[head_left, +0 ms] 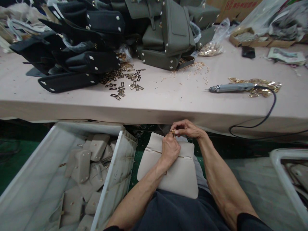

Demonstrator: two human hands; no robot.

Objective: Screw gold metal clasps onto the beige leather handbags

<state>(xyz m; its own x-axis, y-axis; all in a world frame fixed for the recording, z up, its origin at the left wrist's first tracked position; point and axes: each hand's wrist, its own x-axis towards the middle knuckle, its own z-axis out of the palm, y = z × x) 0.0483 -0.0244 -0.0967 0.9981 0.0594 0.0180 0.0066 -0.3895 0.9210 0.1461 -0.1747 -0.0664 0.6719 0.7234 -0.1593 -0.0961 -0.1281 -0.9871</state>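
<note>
A cream handbag [180,179] lies across my lap, its flap edge and a slit running crosswise near the top. My left hand [170,148] is closed at the upper part of the bag, fingers curled and partly hidden. Just beyond it, my right hand [186,129] pinches a small gold metal fitting [173,132] between thumb and fingertips. The fitting meets the fingertips of my left hand; its exact shape is too small to tell. A small gold-brown piece [165,173] shows on the bag below my left wrist.
On the table stand black bags [69,81] and olive bags [178,32], beside loose metal buckles [117,91]. An electric screwdriver [231,88] with a cord rests on gold packets [267,85]. A plastic crate [117,170] of cream bags stands left; another bin [276,157] stands right.
</note>
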